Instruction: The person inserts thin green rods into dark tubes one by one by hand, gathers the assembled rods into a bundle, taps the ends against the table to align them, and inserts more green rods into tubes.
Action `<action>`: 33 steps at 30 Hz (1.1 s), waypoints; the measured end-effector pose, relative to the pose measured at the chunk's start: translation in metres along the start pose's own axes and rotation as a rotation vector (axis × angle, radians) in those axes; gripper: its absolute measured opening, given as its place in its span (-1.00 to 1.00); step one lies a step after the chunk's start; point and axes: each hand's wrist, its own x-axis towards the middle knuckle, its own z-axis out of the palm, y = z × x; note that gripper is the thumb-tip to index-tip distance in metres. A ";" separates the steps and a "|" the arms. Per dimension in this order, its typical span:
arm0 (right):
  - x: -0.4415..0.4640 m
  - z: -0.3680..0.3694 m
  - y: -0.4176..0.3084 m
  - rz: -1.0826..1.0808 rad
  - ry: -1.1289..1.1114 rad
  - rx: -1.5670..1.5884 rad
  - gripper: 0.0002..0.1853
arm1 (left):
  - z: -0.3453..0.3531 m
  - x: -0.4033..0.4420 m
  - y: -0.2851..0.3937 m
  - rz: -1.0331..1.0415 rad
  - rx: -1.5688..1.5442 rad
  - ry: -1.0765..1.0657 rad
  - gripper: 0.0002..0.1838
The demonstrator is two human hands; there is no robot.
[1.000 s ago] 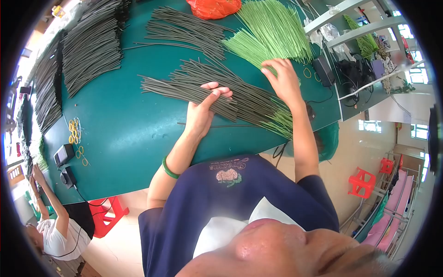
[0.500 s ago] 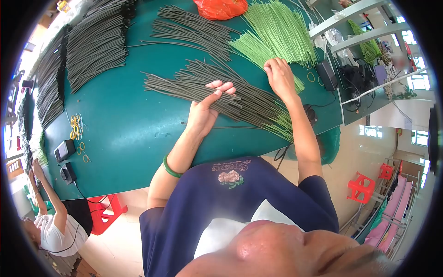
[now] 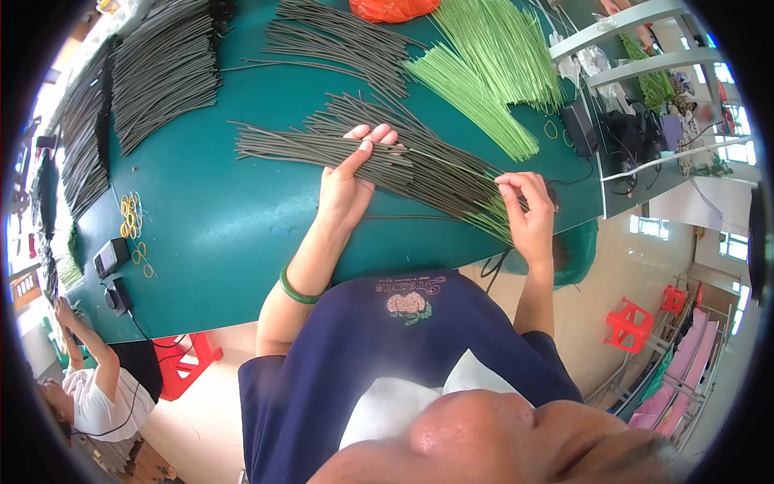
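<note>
My left hand is closed around a bundle of thin dark stems, thumb across the top and fingertips curled up behind. My right hand pinches the end of one light green stem. That stem lies along the dark bundle, and its far end reaches close to my left thumb. Several green ends show at the bundle's right end, below my right hand. More loose dark stems lie on the table just behind the bundle.
On the green table are a pile of light green stems, dark stem piles, a red plastic bag, yellow rubber bands and black adapters. A metal frame borders the right. A co-worker is at lower left.
My right hand has moved from the green pile down to the right end of the dark bundle, bringing a green stem along it. My left hand keeps its hold.
</note>
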 end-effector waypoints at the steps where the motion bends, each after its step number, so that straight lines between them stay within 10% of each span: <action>1: -0.002 0.001 0.002 0.003 0.000 -0.007 -0.91 | 0.000 -0.001 -0.001 -0.003 0.000 0.001 -0.73; 33: 0.000 0.020 -0.003 -0.053 0.052 -0.017 -0.90 | 0.001 -0.003 -0.012 0.027 0.098 -0.061 -0.81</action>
